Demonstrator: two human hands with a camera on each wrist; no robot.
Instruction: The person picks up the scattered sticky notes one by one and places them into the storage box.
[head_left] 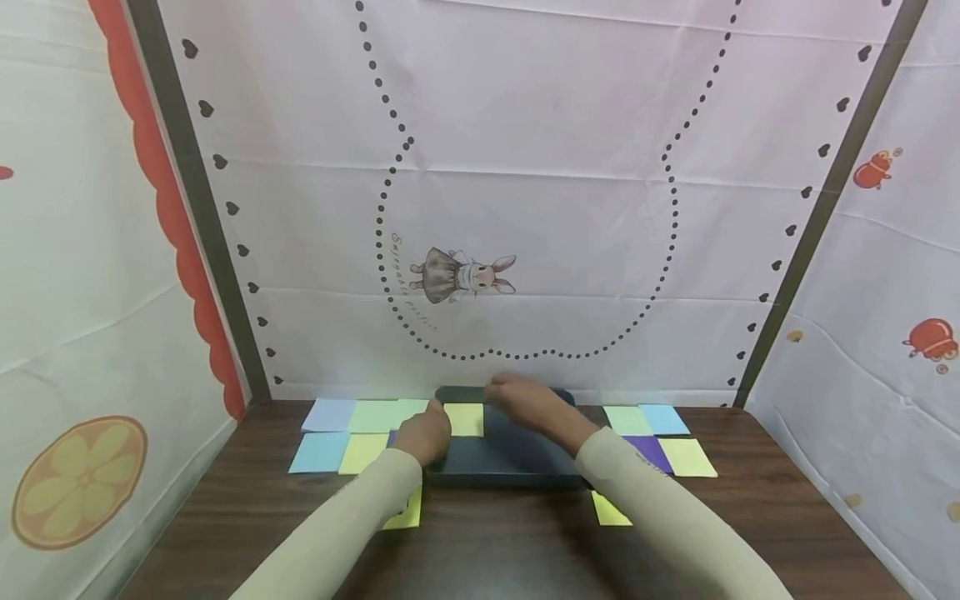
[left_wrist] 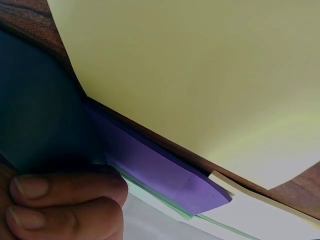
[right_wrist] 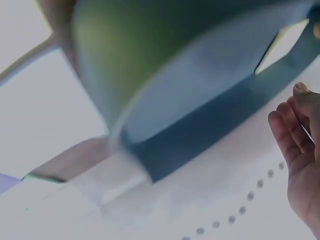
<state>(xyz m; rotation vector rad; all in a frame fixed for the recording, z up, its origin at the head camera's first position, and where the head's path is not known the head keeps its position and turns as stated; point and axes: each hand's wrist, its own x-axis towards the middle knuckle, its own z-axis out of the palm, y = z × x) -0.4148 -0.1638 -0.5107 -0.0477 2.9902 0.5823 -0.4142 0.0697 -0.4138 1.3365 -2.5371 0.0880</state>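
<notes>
A dark blue-grey tray (head_left: 517,458) lies on the wooden table, and a yellow sticky note (head_left: 464,420) sits inside it toward the left. My left hand (head_left: 424,433) grips the tray's left rim. Up close in the left wrist view, its curled fingers (left_wrist: 75,215) are against the tray wall (left_wrist: 40,100), beside a purple sticky pad (left_wrist: 155,165). Over the tray's far edge hovers my right hand (head_left: 528,402). The right wrist view shows that hand (right_wrist: 305,165) with loosely bent fingers and nothing held, just outside the tray wall (right_wrist: 200,130).
Left of the tray are lavender (head_left: 327,415), green (head_left: 371,417), blue (head_left: 319,452) and yellow notes (head_left: 363,453). Green (head_left: 622,418), blue (head_left: 665,419), purple (head_left: 651,452) and yellow notes (head_left: 688,457) lie right. Nearer are yellow notes (head_left: 611,510) on both sides. White printed cloth (head_left: 540,233) encloses the table.
</notes>
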